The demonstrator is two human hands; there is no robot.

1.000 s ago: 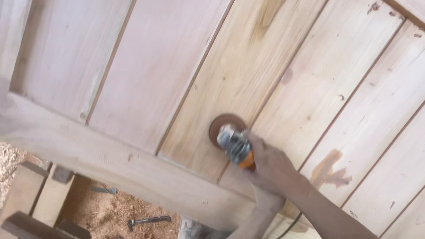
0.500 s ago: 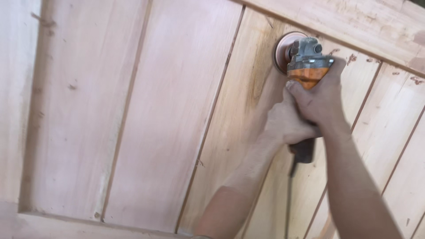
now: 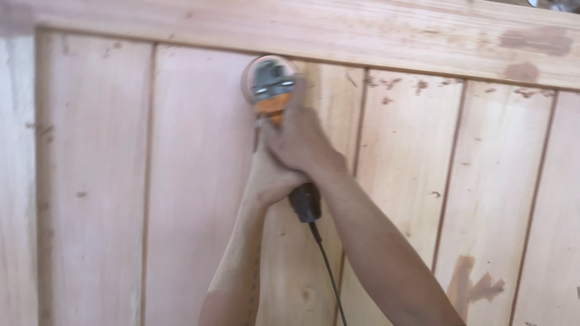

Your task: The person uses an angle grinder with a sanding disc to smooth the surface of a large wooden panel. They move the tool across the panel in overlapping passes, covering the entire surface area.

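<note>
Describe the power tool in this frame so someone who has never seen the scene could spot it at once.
Start at the wide horizontal rail across the top of the pale wooden panel. Just below it, left of centre, both hands grip a corded sander. It alone is not bare wood: orange body, grey head, round disc against the boards.

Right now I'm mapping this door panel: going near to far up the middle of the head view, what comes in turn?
Black power cord → left hand → right hand → orange sander → top wooden rail.

Grinder (image 3: 273, 90) on plank panel (image 3: 193, 193), just below top rail (image 3: 362, 36), both hands behind it.
</note>
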